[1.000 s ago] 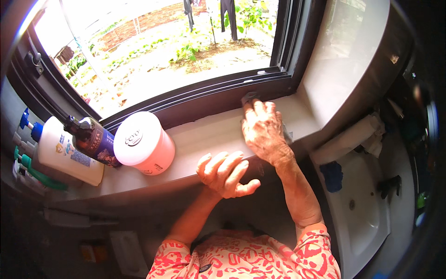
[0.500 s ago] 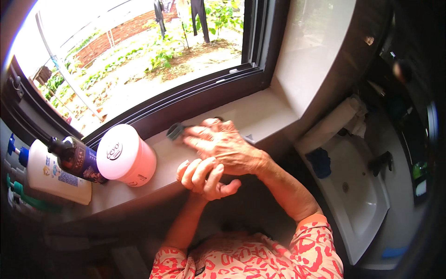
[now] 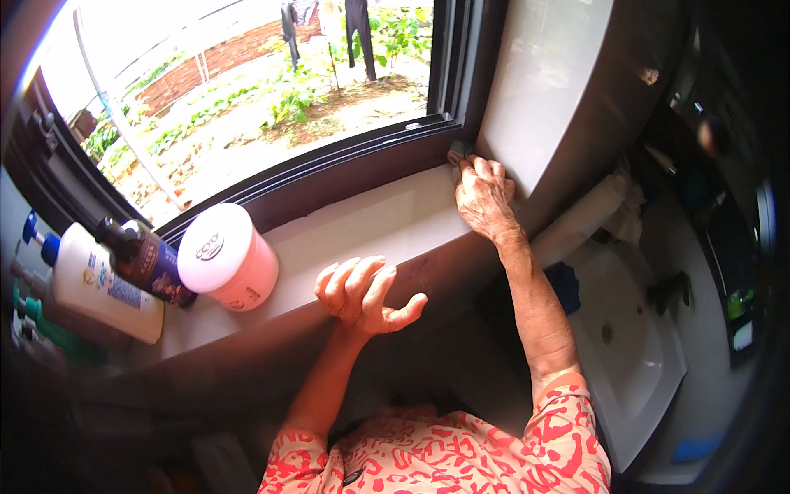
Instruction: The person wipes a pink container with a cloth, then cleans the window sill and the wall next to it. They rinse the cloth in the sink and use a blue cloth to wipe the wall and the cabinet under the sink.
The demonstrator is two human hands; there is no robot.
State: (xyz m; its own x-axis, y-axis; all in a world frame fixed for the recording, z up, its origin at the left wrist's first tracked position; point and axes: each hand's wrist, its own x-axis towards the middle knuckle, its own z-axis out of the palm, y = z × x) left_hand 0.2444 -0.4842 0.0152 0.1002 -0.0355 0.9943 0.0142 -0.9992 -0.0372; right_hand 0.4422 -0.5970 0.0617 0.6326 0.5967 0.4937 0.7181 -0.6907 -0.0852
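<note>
While sunlight falls through a window above a pale windowsill (image 3: 362,216), a person's right hand (image 3: 487,198) reaches to the sill's far right corner, fingers bent closely over a dark grey wad (image 3: 460,151) and holding it where the dark window frame (image 3: 350,186) meets the smooth side wall (image 3: 547,90). That corner leaves little room ahead or to the right. To the left, a long stretch of sill surface runs to a pink tub (image 3: 232,259) with a white lid, beside a purple-labelled bottle (image 3: 156,267) and a white pump bottle (image 3: 103,288). The left hand (image 3: 360,295) is loosely open near the sill's front edge, fingers curled upward and thumb held wide; whether it touches the edge cannot be told. Right of the right forearm is a white washbasin (image 3: 629,387).

Most of the wad is hidden under the fingers, so its material is unclear. The forearm partly covers a blue cloth (image 3: 566,288) at the basin. Green-topped containers (image 3: 43,325) at far left blur into shadow, and the lower left is too dark to make out.
</note>
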